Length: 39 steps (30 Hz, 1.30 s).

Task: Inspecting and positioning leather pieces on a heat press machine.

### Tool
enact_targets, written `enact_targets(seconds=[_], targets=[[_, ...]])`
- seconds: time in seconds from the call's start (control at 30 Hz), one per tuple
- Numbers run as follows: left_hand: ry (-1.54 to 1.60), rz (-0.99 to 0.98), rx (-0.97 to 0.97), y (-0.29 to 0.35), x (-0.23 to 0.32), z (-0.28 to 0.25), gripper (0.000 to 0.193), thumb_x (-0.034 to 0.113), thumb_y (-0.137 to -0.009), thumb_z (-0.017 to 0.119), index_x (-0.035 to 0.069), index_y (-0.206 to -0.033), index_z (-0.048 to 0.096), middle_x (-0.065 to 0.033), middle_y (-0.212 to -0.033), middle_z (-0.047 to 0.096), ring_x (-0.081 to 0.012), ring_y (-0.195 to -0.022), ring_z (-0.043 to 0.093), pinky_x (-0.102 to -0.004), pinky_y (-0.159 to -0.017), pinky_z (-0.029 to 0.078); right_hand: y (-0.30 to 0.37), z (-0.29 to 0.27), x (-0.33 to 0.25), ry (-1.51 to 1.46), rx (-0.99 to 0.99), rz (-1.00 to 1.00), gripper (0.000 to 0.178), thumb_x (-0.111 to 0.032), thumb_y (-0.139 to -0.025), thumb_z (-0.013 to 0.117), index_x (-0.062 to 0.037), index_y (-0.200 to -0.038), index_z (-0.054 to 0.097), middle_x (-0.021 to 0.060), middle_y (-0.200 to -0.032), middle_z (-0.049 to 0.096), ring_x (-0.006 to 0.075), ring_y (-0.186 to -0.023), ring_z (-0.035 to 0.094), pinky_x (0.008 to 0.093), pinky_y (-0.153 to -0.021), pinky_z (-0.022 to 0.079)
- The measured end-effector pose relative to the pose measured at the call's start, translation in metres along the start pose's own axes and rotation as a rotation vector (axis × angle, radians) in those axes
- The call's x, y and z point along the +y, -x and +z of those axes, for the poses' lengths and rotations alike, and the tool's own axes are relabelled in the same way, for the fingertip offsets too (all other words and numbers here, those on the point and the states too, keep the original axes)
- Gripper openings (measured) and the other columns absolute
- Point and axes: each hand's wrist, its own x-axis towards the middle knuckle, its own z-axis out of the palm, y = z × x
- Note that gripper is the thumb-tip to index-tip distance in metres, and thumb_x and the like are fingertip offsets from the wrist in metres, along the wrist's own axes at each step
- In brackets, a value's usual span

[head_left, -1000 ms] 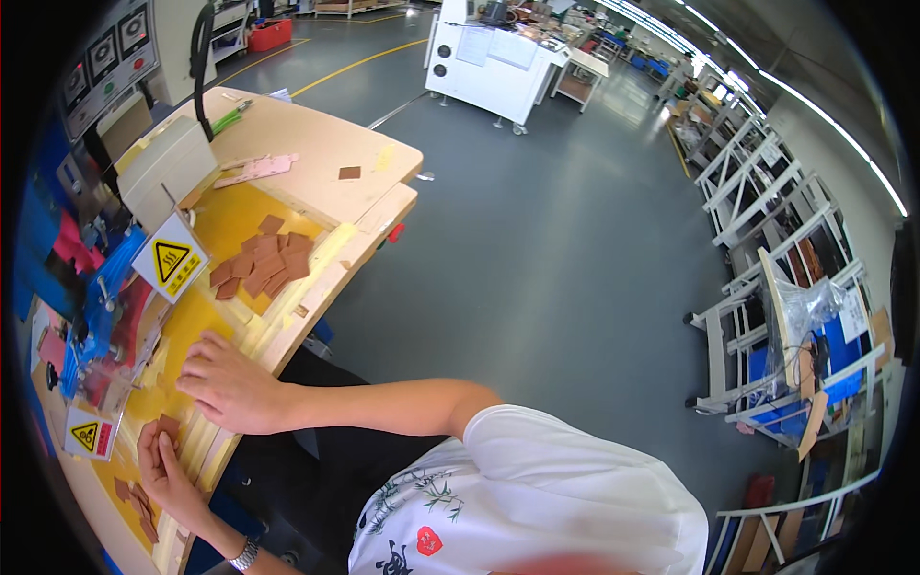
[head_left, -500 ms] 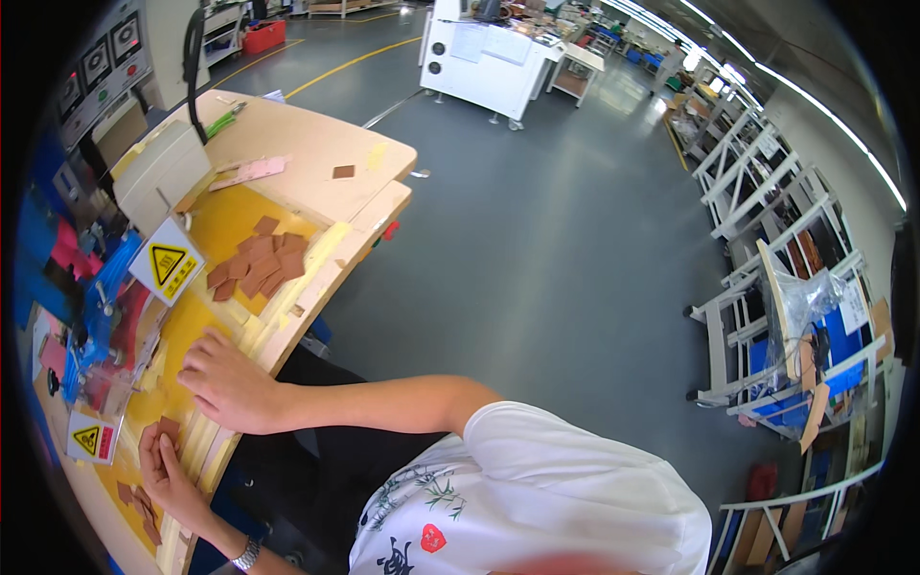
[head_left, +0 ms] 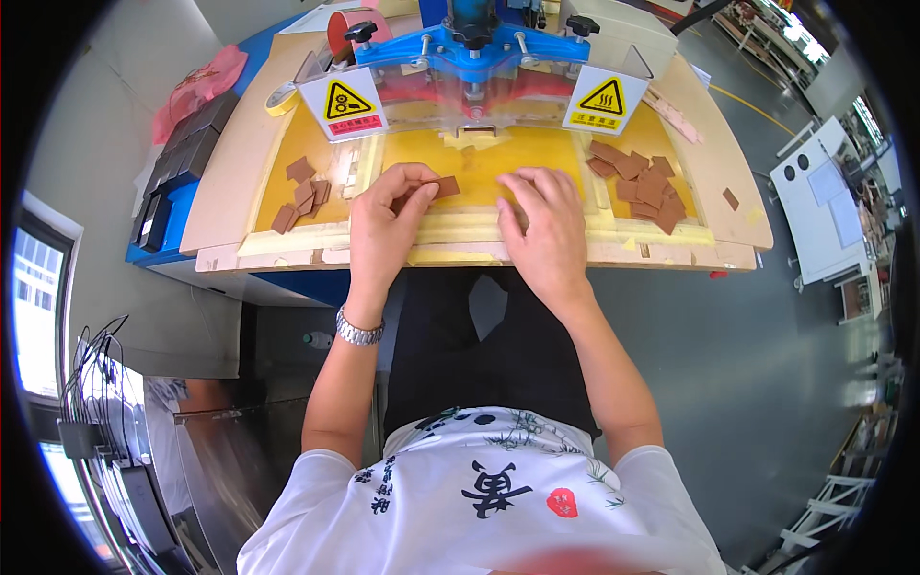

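My left hand [head_left: 388, 225] is closed, pinching a small flat brown piece [head_left: 447, 187] between thumb and fingers over the yellow work surface [head_left: 412, 151]. To its right, my right hand [head_left: 546, 230] is held low near the front strip, fingers curled but apart, with nothing visible in them. A loose pile of similar brown pieces [head_left: 644, 182] lies on the right side of the yellow surface. Several more brown pieces [head_left: 305, 195] are scattered at the left. Beyond my hands stands a blue press [head_left: 470, 43] behind a clear guard [head_left: 441, 107].
Two warning signs hang on the guard, one left [head_left: 347, 103] and one right [head_left: 602, 99]. A tape roll [head_left: 282, 99] sits at the back left, near dark boxes [head_left: 192, 144]. One brown piece [head_left: 731, 198] lies apart on the bench's right end.
The view has swung left, bringing the press and bench to the middle. My left hand still holds a brown piece; my right hand still shows none.
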Motion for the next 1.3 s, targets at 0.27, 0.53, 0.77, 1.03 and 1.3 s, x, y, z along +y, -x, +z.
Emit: enact_targets(seconds=[0.27,0.53,0.77,1.03,1.3], targets=[[0.035,0.007,0.008,0.0,0.002,-0.001,0.009,0.004,-0.099,0.075,-0.001,-0.106,0.071,-0.0054,-0.09,0.077,-0.0098,-0.078,0.07,-0.026,-0.075,0.055,-0.004,-0.004,0.0,-0.255,-0.004,0.106,0.025,-0.006,-0.094,0.073,-0.0007,-0.118,0.074,0.0119,-0.12,0.069,0.031,-0.112,0.067,0.0446,-0.102,0.053],[0.027,0.051,-0.019,0.0,0.004,0.0,0.009,0.005,-0.099,0.074,-0.001,-0.105,0.071,-0.0049,-0.086,0.072,-0.0112,-0.077,0.068,-0.0263,-0.074,0.054,-0.078,0.028,0.047,-1.212,-0.381,0.769,0.027,-0.004,-0.104,0.062,0.0153,-0.123,0.06,0.0203,-0.114,0.069,0.0311,-0.102,0.075,0.0447,-0.091,0.068],[0.051,0.065,-0.039,0.0,-0.002,-0.001,0.01,0.003,-0.098,0.074,-0.001,-0.105,0.07,-0.0076,-0.087,0.074,-0.014,-0.078,0.07,-0.028,-0.074,0.055,-0.103,0.055,0.048,-1.071,-0.36,0.978,0.017,-0.008,-0.106,0.064,0.0087,-0.108,0.063,0.017,-0.107,0.071,0.0254,-0.094,0.073,0.046,-0.09,0.068],[0.035,0.089,-0.056,0.001,0.001,-0.003,0.008,0.003,-0.099,0.073,-0.002,-0.105,0.07,-0.0049,-0.089,0.074,-0.0107,-0.081,0.07,-0.0265,-0.076,0.055,-0.118,0.071,0.057,-0.907,-0.265,1.097,0.014,-0.001,-0.106,0.058,0.0121,-0.109,0.062,0.0203,-0.098,0.072,0.027,-0.079,0.074,0.0443,-0.068,0.071],[0.016,0.1,-0.043,0.001,0.002,-0.005,0.008,0.003,-0.099,0.073,-0.002,-0.104,0.069,-0.0063,-0.089,0.074,-0.012,-0.08,0.07,-0.0271,-0.075,0.055,-0.112,0.066,0.054,-0.9,-0.295,1.025,0.013,-0.007,-0.106,0.064,0.0061,-0.108,0.065,0.0124,-0.097,0.073,0.0188,-0.08,0.071,0.0376,-0.078,0.069]])
